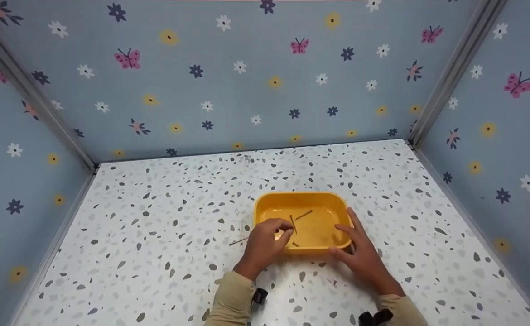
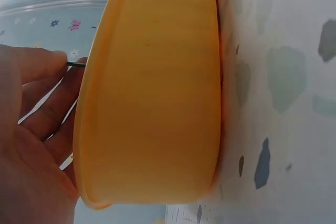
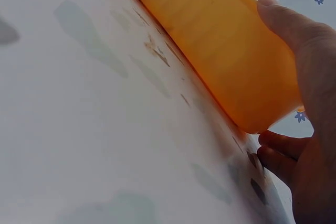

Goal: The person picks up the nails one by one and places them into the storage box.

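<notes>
A yellow plastic tray with raised walls stands on the speckled table. Over its left part, my left hand pinches a thin dark nail between thumb and finger. Inside the tray lies a nail near the middle, and a short piece of another nail shows by the near wall. My right hand grips the tray's right end, with the thumb at the near rim and a finger reaching over the edge. In the right wrist view, other fingertips sit low beside the tray's base.
One more nail lies on the table left of the tray, partly behind my left hand. Flower-patterned panels enclose the table at the back and both sides.
</notes>
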`<state>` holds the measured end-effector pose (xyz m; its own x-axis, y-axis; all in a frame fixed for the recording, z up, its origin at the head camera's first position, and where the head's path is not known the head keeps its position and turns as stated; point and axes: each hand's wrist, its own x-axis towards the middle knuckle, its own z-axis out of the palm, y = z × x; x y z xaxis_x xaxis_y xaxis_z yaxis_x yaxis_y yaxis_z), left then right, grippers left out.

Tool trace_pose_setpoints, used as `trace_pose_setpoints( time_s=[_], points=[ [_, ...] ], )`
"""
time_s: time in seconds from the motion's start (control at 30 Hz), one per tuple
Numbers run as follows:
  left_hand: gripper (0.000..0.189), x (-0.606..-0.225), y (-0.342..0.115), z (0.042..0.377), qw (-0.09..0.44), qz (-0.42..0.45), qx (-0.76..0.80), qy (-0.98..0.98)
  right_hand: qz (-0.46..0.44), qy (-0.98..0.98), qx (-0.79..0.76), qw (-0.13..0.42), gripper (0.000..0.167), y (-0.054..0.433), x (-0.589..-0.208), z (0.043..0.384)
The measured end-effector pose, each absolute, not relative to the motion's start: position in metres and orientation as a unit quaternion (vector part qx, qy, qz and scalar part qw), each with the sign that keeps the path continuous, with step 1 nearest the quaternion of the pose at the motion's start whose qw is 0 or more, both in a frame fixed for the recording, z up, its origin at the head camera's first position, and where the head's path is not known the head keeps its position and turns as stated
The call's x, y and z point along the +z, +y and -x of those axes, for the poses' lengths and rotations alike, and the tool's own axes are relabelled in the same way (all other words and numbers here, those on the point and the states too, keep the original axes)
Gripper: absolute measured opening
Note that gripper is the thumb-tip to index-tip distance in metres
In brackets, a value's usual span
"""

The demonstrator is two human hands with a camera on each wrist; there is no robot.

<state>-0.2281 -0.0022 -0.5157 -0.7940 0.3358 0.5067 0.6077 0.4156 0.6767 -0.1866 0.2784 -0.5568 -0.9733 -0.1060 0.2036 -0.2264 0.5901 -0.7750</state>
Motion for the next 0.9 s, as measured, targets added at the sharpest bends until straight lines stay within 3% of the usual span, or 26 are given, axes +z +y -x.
trace_pose_setpoints(
  time_s=[0.4, 0.9],
  points=[
    [0.012, -0.516, 0.009, 0.225, 0.137, 0.318, -0.330, -0.878, -0.091, -0.891, 0.438, 0.075, 0.067, 0.277, -0.556, 0.186],
    [0.012, -0.512, 0.018, 0.224, 0.120, 0.323, -0.317, -0.884, -0.096, -0.892, 0.434, 0.085, 0.065, 0.279, -0.557, 0.187]
  ],
)
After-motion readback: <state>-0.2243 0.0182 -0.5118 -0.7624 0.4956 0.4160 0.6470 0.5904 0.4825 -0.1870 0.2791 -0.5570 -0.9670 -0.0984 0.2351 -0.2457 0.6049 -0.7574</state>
